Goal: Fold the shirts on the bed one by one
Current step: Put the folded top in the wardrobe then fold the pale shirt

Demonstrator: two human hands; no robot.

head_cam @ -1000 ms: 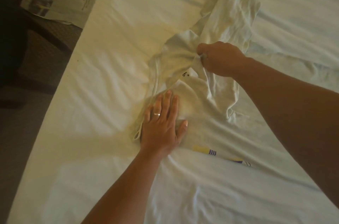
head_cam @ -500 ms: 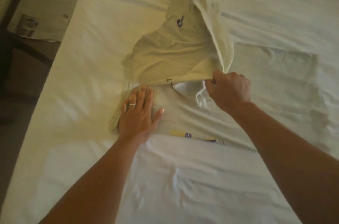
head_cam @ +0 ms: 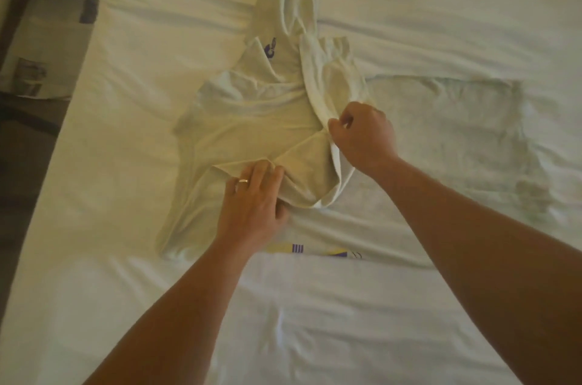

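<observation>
A pale white shirt (head_cam: pixel 252 120) with a small purple logo lies partly folded on the bed (head_cam: pixel 141 69), one sleeve trailing away toward the far side. My left hand (head_cam: pixel 252 198), with a ring on it, rests on the shirt's near part and pinches a fold of cloth at its fingertips. My right hand (head_cam: pixel 362 135) grips the shirt's right edge, holding a raised flap of cloth. A second light shirt (head_cam: pixel 466 132) lies flat on the sheet to the right. Nearer me, a white garment shows a yellow and purple stripe (head_cam: pixel 315 250).
The bed's left edge runs diagonally down the left side, with dark floor beyond it. Newspaper sheets (head_cam: pixel 47 38) lie on the floor at the upper left. Wrinkled white sheet covers the near part of the bed.
My right hand has brought the shirt's flap down and in toward the middle. My left hand went from pressing flat to pinching a fold. The view has shifted up the bed.
</observation>
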